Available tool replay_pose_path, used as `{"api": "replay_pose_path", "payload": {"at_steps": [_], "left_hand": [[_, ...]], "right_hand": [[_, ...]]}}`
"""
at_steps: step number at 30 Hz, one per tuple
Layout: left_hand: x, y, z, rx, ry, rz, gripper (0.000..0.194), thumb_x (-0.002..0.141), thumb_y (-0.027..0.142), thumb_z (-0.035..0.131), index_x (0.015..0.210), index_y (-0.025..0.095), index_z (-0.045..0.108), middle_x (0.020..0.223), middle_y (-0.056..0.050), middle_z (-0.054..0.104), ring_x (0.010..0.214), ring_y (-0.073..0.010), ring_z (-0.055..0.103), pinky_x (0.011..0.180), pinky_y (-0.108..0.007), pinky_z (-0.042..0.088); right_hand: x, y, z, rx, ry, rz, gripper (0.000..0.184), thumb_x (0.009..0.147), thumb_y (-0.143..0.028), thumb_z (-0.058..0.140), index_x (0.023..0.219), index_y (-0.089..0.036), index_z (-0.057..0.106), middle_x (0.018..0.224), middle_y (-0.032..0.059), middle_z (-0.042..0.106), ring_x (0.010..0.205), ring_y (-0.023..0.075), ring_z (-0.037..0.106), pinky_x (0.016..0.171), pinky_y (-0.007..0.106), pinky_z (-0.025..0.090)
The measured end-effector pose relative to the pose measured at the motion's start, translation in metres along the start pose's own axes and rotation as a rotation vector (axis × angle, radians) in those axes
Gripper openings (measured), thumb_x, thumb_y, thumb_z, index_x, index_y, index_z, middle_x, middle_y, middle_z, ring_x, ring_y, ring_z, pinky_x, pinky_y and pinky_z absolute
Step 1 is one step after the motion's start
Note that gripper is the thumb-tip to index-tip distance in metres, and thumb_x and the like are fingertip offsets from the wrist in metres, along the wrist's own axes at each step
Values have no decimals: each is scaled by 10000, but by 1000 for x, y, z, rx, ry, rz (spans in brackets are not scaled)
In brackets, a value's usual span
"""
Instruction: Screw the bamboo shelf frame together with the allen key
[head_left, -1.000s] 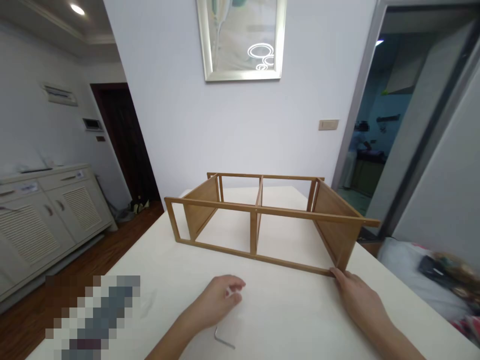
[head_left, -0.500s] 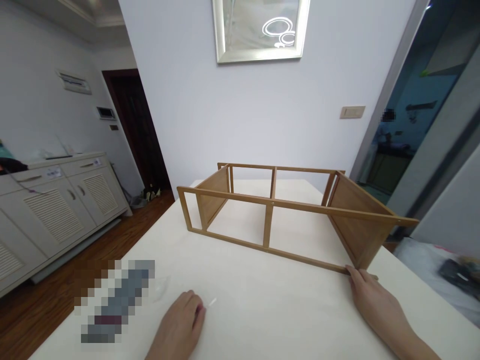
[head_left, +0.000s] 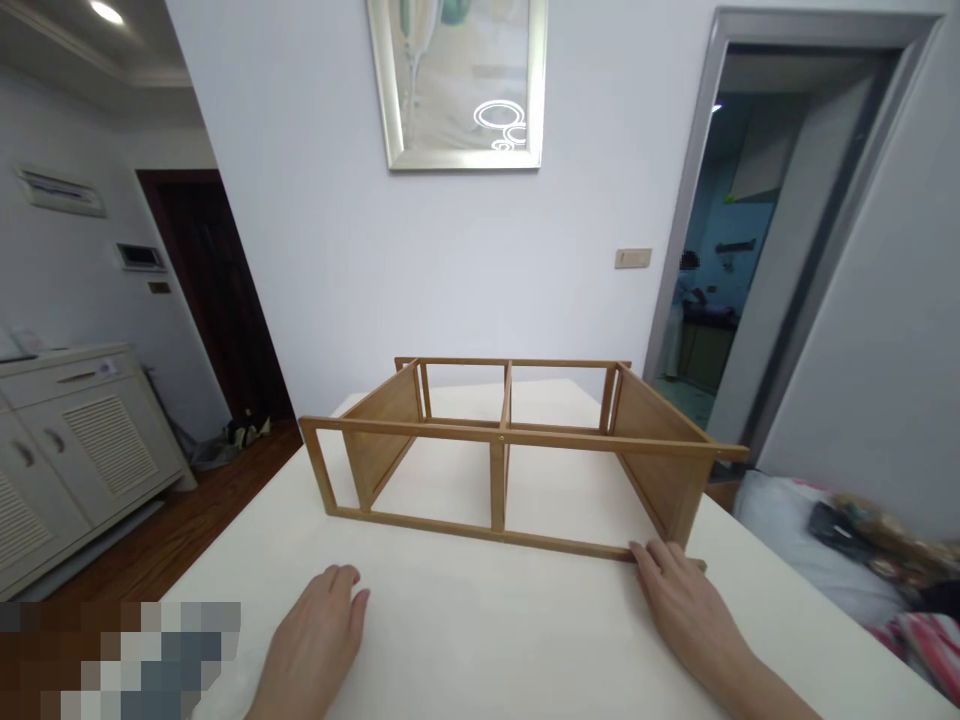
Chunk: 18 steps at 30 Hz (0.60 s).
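Observation:
A brown wooden shelf rack lies on its side across the white table, with a solid panel near each end and a crossbar in the middle. My right hand has its fingers on the lower front rail at the right corner, beside the right panel. The undersides of those fingers are hidden. Nearer to me on the left, my left hand rests on the tabletop, apart from the rack. Its fingers are loosely bent, the thumb stands away from them, and nothing shows in it.
A pixelated patch covers something at the table's lower left. Behind the table is a wall with a framed picture. A bed or soft pile with clothes stands right. A person is in the room beyond the doorway.
The view has turned right and tilted up, so the rack and both hands appear further left. My left thumb has moved away from its fingers. My right hand stays at the rack's corner.

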<state>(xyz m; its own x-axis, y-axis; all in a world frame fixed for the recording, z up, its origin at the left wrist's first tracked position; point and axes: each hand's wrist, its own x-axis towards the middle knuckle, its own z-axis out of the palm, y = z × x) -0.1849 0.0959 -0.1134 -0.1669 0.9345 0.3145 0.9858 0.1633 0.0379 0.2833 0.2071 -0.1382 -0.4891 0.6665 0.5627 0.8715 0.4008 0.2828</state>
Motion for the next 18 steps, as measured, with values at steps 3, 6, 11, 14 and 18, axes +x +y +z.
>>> {"api": "replay_pose_path", "payload": {"at_steps": [3, 6, 11, 14, 18], "left_hand": [[50, 19, 20, -103, 18, 128, 418, 933, 253, 331, 1241, 126, 583, 1274, -142, 638, 1215, -256, 581, 1056, -397, 419], [86, 34, 40, -160, -53, 152, 462, 909, 203, 382, 1333, 96, 529, 1382, -150, 571, 1322, -244, 493, 1123, -383, 346], [96, 48, 58, -182, -76, 170, 357, 934, 156, 346, 1096, 153, 664, 1074, -111, 685, 1050, -224, 629, 974, -364, 435], [87, 57, 64, -193, -59, 214, 343, 936, 135, 348, 1034, 169, 675, 1045, -106, 670, 1034, -227, 623, 941, -360, 444], [72, 68, 74, -222, -13, 287, 335, 943, 127, 346, 1013, 183, 668, 1024, -98, 670, 1008, -227, 634, 928, -363, 462]], "right_hand": [[14, -10, 6, 131, 37, -7, 325, 918, -86, 447, 1207, -142, 585, 1117, 143, 651, 1021, 284, 612, 862, 416, 520], [25, -12, 11, 279, -50, 62, 243, 956, -149, 433, 1083, -167, 639, 1038, 118, 673, 972, 266, 620, 845, 400, 504], [26, 7, 11, 441, -185, 171, 280, 990, -204, 397, 865, -195, 648, 907, 86, 662, 885, 245, 613, 786, 364, 465], [23, 23, 10, 467, -201, 205, 287, 989, -198, 379, 899, -180, 651, 925, 100, 662, 897, 250, 606, 817, 382, 457], [17, 41, 8, 478, -207, 223, 280, 986, -207, 384, 912, -172, 652, 936, 101, 666, 921, 253, 613, 851, 394, 464]]}}
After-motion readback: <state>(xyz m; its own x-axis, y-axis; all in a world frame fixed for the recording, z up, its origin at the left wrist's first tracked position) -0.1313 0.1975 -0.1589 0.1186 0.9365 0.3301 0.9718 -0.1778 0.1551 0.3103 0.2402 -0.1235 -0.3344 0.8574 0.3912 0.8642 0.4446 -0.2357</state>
